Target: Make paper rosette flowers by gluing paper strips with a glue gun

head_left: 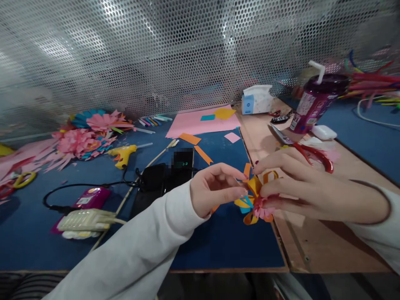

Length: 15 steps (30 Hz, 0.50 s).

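A small paper flower [254, 202] with orange loops, blue strips and a pink fringed centre hangs just above the blue table [218, 237]. My left hand [214, 189] pinches its left side with thumb and fingers curled. My right hand [300, 189] closes over its right side, fingers wrapped round the orange loops. Both wrists wear white sleeves.
Red-handled scissors [308, 152] lie behind my right hand on the wooden board [300, 246]. A purple cup with a straw [314, 102], tissue box [256, 100], pink paper sheet [203, 123], yellow glue gun [123, 154], finished paper flowers [84, 139] and a black device [165, 175] surround the area.
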### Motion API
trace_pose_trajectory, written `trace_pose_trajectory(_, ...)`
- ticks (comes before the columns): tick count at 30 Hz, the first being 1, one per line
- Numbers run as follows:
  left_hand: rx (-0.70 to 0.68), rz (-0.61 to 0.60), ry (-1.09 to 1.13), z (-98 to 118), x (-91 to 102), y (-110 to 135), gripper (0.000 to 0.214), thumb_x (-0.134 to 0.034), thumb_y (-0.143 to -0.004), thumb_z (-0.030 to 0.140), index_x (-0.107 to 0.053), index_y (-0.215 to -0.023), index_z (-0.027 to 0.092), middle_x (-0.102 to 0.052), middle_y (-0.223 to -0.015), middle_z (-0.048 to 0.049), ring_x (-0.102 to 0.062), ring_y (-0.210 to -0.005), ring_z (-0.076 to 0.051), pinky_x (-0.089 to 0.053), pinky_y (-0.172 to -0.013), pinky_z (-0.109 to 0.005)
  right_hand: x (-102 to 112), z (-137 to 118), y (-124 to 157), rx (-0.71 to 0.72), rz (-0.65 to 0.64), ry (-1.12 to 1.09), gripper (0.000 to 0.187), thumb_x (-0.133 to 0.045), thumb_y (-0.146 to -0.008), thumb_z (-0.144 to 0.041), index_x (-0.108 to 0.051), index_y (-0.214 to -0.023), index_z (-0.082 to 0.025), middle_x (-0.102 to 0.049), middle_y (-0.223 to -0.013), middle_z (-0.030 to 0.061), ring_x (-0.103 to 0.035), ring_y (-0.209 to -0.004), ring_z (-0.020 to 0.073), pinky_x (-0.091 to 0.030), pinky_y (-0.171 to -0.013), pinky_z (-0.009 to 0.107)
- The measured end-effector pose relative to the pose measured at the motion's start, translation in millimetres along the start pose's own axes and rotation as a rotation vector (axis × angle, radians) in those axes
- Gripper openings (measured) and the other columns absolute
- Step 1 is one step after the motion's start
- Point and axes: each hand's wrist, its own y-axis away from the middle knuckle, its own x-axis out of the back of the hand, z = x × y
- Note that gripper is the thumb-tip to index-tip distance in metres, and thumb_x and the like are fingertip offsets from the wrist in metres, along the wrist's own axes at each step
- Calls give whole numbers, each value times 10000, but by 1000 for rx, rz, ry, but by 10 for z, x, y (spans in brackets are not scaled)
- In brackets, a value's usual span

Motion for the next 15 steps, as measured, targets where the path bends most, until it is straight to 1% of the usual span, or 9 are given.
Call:
trace_pose_trajectory(3, -54, 2, -85, 7, -27, 43, 241, -788, -621, 237, -650, -799, 151, -676, -667, -34, -626, -577, -107, -517, -556, -208, 13, -26, 8, 24, -1, 13, 74, -575, -847, -247, -580, -915, -220, -527, -1126, 77, -479, -1019, 225, -417, -811, 386)
trace_pose_trajectory(6, -145, 7, -203, 19, -68, 92, 191, -748, -675, 239, -650, -817, 157, -666, -674, -28, -627, -600, -108, -530, -584, -214, 27, -60, 15, 29, 8, 52, 50, -566, -849, -225, -586, -891, -242, -552, -1097, 51, -495, -1014, 213, -430, -835, 376)
trace_pose_trajectory(10, -288, 13, -442, 45, -129, 168, 142, -692, -723, 182, -662, -861, 169, -676, -734, -35, -653, -688, -126, -550, -675, -233, 68, -114, 22, 37, 32, 50, 107, -519, -873, -167, -577, -892, -255, -562, -1085, 19, -495, -1024, 178, -441, -870, 334)
trace_pose_trajectory(13, -342, 64, -535, 54, -165, 224, 199, -657, -750, 163, -660, -949, 180, -685, -759, -35, -659, -702, -130, -556, -694, -239, 92, -152, 13, 11, 67, -4, 141, -556, -854, -137, -591, -948, -236, -575, -1044, 25, -506, -1011, 158, -447, -887, 297)
trace_pose_trajectory(15, -370, 92, -578, 54, -181, 253, 211, -647, -757, 154, -658, -965, 184, -692, -761, -35, -657, -702, -130, -553, -691, -237, 91, -166, 0, 0, 98, -13, 177, -588, -827, -118, -602, -967, -226, -576, -1012, 34, -522, -975, 157, -462, -877, 293)
